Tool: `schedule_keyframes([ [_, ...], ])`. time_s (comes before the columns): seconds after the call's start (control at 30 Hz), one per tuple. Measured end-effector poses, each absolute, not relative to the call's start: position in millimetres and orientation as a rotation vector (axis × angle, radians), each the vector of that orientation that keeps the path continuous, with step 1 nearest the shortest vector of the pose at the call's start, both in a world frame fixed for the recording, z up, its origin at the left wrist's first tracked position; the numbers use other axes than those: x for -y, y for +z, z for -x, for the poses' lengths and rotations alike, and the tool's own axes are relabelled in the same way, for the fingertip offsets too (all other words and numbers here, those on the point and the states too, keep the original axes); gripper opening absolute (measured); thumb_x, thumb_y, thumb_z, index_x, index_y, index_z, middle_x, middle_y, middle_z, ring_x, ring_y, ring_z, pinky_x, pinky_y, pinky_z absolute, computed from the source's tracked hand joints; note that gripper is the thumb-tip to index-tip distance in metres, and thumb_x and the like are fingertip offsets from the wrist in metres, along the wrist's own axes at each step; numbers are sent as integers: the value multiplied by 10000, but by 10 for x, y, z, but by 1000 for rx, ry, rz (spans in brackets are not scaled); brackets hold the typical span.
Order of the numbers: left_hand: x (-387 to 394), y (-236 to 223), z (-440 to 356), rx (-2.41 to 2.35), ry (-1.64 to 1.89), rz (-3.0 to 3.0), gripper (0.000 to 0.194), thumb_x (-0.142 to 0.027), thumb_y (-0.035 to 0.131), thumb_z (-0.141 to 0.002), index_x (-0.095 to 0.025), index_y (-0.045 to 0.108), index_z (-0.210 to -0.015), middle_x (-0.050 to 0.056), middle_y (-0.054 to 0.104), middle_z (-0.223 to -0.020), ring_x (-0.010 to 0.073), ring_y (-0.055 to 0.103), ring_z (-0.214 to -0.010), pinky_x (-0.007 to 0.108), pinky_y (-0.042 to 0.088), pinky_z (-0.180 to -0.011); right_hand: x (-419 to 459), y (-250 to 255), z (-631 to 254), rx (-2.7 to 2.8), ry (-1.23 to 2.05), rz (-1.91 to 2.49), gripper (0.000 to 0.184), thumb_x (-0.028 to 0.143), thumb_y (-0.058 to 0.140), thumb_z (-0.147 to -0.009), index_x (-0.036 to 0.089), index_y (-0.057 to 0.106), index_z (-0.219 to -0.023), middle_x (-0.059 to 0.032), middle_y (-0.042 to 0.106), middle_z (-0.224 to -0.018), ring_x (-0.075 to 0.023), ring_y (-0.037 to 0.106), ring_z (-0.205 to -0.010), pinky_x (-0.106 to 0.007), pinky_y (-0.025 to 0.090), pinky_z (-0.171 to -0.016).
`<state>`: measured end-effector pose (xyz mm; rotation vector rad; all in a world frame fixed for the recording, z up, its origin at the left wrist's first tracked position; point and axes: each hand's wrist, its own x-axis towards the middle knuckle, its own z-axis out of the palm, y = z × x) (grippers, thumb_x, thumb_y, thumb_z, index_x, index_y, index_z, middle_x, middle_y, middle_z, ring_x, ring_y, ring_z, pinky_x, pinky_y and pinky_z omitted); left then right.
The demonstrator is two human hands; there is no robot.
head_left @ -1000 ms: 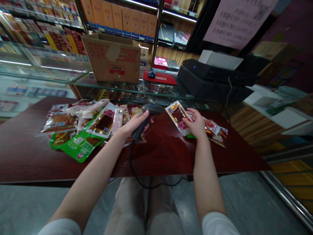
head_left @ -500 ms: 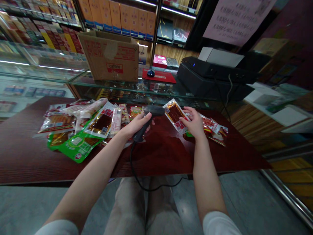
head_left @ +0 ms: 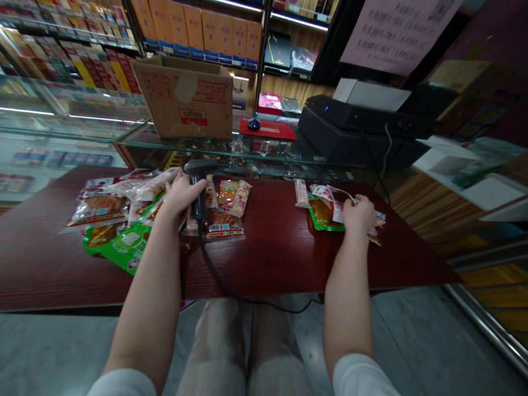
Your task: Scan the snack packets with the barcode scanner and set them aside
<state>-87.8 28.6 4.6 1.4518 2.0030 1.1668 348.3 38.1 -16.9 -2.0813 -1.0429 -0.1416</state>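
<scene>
My left hand (head_left: 181,193) is wrapped around the black handle of a barcode scanner (head_left: 198,190), and its fingers rest at the edge of a heap of snack packets. In that heap lie a green snack pouch (head_left: 124,245) and a clear snack bag (head_left: 98,210). Over at the right, my right hand (head_left: 359,213) grips the edge of a white-rimmed snack packet (head_left: 337,211), tilted above a smaller pile. Beneath it shows a green-edged pouch (head_left: 322,215). A wrapped stick snack (head_left: 301,193) lies just left of this pile.
Several small packets (head_left: 226,193) lie right of the scanner on the dark red table (head_left: 272,253). The scanner's cable (head_left: 214,280) hangs over the front edge. Behind stand a glass counter, a cardboard box (head_left: 190,102) and a black machine (head_left: 355,124).
My left hand has carried the scanner leftward to the heap. My right hand has moved right with its packet, from mid-table to the right pile.
</scene>
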Motion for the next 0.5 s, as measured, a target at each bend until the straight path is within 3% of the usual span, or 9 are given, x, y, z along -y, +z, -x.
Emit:
schedule_keyframes([
  [0.13,-238,34,841,-1868,1027,-1357,290,-399,723,-664,-183,670,-851,59,712,-789,279,688,-857,310,555,-722,-415,-186,-3420,1109,-274,1770,289,240,618,-772,205,688,-1050,-188,592,-1303,-435,441,-1303,-714,177,-1098],
  [0.23,-186,44,779,-1697,960,-1234,305,-410,755,-654,-191,660,-845,55,725,-788,248,698,-758,284,552,-627,-489,-221,-3149,1406,-188,1498,268,236,556,-823,224,679,-1061,-147,631,-1181,-358,531,-1207,-603,319,-1106],
  [0.33,-150,47,716,-1543,926,-1130,354,-398,796,-619,-193,650,-869,44,730,-774,215,688,-669,271,544,-558,-541,-347,-2697,1805,111,1244,281,232,504,-876,241,680,-1095,-107,651,-1117,-284,592,-1111,-479,449,-1049],
  [0.5,-101,75,606,-1362,927,-1060,408,-385,824,-573,-175,634,-867,30,722,-742,172,669,-621,243,537,-534,-542,-569,-2060,2182,521,1164,366,293,495,-950,263,650,-1280,-101,626,-1263,-259,576,-1215,-439,429,-1091],
])
